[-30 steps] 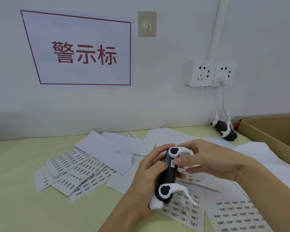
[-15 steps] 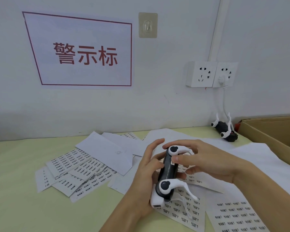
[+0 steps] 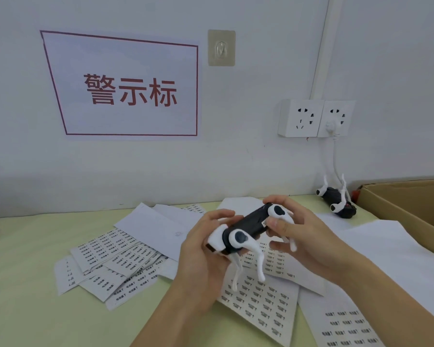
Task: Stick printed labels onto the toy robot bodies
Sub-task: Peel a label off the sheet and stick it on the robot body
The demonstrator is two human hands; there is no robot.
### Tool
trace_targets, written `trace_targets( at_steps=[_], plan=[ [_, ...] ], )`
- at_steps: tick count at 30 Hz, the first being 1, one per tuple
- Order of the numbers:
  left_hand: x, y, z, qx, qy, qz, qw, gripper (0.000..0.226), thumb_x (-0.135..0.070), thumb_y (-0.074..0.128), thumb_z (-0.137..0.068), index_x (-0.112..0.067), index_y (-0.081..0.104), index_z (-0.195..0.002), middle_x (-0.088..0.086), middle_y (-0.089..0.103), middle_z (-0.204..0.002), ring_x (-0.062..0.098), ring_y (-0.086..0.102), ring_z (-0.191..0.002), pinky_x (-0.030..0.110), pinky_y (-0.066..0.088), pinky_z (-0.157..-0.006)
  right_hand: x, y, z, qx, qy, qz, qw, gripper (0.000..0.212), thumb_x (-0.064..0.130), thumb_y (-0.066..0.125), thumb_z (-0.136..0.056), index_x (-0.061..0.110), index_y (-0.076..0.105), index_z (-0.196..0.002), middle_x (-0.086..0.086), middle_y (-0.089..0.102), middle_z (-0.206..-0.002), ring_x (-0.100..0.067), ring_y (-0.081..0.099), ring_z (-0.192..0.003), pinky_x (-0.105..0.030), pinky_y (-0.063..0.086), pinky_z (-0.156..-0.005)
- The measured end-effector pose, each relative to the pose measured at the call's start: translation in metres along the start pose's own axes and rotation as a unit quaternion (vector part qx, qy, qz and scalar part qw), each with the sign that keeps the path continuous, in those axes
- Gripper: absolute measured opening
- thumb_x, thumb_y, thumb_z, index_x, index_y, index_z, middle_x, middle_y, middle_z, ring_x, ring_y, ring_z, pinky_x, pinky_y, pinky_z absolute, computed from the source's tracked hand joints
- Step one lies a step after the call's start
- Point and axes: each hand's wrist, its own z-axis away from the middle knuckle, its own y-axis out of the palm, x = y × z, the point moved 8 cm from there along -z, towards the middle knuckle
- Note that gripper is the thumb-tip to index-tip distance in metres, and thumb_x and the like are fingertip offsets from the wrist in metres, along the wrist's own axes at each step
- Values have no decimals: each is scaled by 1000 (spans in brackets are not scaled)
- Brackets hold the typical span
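A black toy robot dog body (image 3: 248, 225) with white legs and a white end cap is held in the air between both hands, lying slanted with its legs hanging down. My left hand (image 3: 203, 261) grips its lower white end from the left. My right hand (image 3: 301, 236) holds the upper end, thumb pressed against the black side. Sheets of small printed labels (image 3: 261, 299) lie on the table right under the toy. A second robot body (image 3: 337, 199) lies on its back near the wall.
More label sheets (image 3: 110, 261) and blank backing papers (image 3: 150, 226) are piled at centre left. An open cardboard box (image 3: 411, 206) stands at the right edge. A wall socket (image 3: 313, 118) with a plugged white cable is above the second toy. The table (image 3: 23, 284) is pale green.
The toy has been turned from nearly upright to slanted, with its legs now hanging downward. Both hands rose a little with it.
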Motion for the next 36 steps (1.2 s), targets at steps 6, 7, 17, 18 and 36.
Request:
trace_targets(
  at_steps=[6, 7, 17, 18, 36],
  plan=[
    [-6, -17, -4, -72, 58, -36, 995, 15, -24, 64, -84, -15, 62, -96, 5, 66, -86, 17, 63, -74, 28, 51, -64, -20, -1, -2, -135, -60, 35, 989, 23, 34, 73, -84, 43, 65, -104, 9, 71, -102, -12, 71, -84, -26, 56, -72],
    [-6, -23, -6, -87, 63, -67, 992, 8, -19, 64, -88, -16, 62, -95, 5, 66, -86, 16, 63, -72, 28, 51, -63, -24, 1, -3, -142, -63, 41, 987, 22, 32, 72, -86, 44, 64, -103, 9, 72, -103, -13, 73, -85, -25, 57, -71],
    [-5, -59, -8, -195, 78, -119, 970, 30, -16, 52, -103, -20, 67, -78, 13, 64, -90, 29, 65, -81, 44, 57, -71, -43, 10, 0, -109, -88, 31, 990, 32, 37, 57, -86, 34, 66, -117, -8, 68, -115, -35, 67, -75, -50, 51, -76],
    [-5, -59, -8, -195, 79, -115, 971, 30, -17, 51, -103, -18, 67, -78, 12, 66, -88, 31, 66, -82, 48, 60, -72, -43, 10, 0, -108, -90, 29, 990, 33, 38, 56, -87, 34, 66, -118, -10, 67, -114, -35, 66, -73, -46, 50, -72],
    [2, -56, -9, -142, 36, -34, 989, 12, -16, 56, -86, -6, 61, -84, 17, 60, -89, 29, 53, -66, 37, 58, -60, -43, 15, 2, -94, -111, 67, 987, 33, 52, 54, -90, 37, 60, -119, 2, 66, -105, -22, 66, -70, -29, 51, -63]
  ],
)
